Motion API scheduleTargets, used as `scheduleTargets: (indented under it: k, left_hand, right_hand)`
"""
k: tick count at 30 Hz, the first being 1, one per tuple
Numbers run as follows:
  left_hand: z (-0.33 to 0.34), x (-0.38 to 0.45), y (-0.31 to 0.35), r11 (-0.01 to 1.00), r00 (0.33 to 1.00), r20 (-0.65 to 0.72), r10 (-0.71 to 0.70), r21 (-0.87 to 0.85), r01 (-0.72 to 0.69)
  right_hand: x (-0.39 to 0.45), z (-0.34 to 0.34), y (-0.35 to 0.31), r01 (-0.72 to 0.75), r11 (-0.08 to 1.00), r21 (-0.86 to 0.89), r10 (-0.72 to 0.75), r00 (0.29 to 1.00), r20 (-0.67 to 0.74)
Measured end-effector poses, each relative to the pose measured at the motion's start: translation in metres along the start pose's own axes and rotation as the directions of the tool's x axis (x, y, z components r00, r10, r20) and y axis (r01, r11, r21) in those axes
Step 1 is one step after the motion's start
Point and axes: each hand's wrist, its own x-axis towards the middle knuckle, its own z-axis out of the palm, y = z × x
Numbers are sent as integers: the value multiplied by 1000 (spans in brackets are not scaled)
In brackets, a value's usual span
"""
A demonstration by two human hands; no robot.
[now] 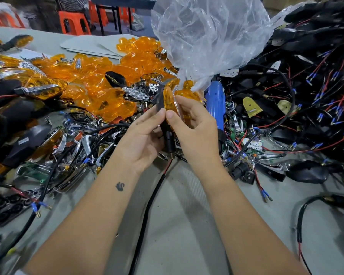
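Head view, far left of the frame: several finished lamps (42, 88) lie with orange covers already on, and a loose pile of orange covers (99, 80) spreads beside them. At centre, above the tabletop (183, 205), the left hand (145, 139) is raised palm inward, its grip curled round a black housing (168, 135) with the thumb tip on its edge. An orange lens (170, 98) sits against the housing's face. The right hand (195, 132) mirrors the left, pinching the lens between thumb and fingers. The lens looks placed but probably not yet pressed home or fastened. The housing's cable (147, 215) trails down toward the lower edge. A blue screwdriver (215, 104) waits just right of the hands, then a heap of wires (306, 86).
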Motion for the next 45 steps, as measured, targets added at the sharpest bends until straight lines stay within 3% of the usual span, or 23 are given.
scheduleTargets:
  k: [4,11,14,21,24,28,32,38,45]
  left_hand:
    - [-4,-2,7,1000,1000,22,-1,-1,1]
    - [-2,-2,14,995,1000,-3,-2,96,3]
    - [0,-2,14,992,999,-37,-19,120,23]
    - [15,-4,-2,973,996,-87,-13,228,32]
    - [21,-5,-4,965,996,-89,28,263,-3]
    - [20,-6,4,998,994,-100,-53,-36,50]
    - [10,-4,13,982,999,9,-46,-181,47]
    - [5,-2,11,990,996,88,26,-144,-13]
    - [4,-4,14,989,998,37,56,-140,-50]
  right_hand:
    - [-2,1,-1,-32,999,-3,32,998,53]
    - [-7,-2,3,-50,967,-250,104,973,205]
    - [-8,1,5,123,866,-485,-3,971,241]
    - [-8,3,7,160,692,-704,-42,982,182]
    - [-7,1,5,160,737,-656,-79,985,151]
    - [-6,2,5,87,912,-400,-39,991,126]
    - [-12,8,9,22,969,-246,19,986,167]
    - [-12,11,8,-74,954,-290,89,995,38]
    - [-11,1,0,34,848,-528,71,982,176]
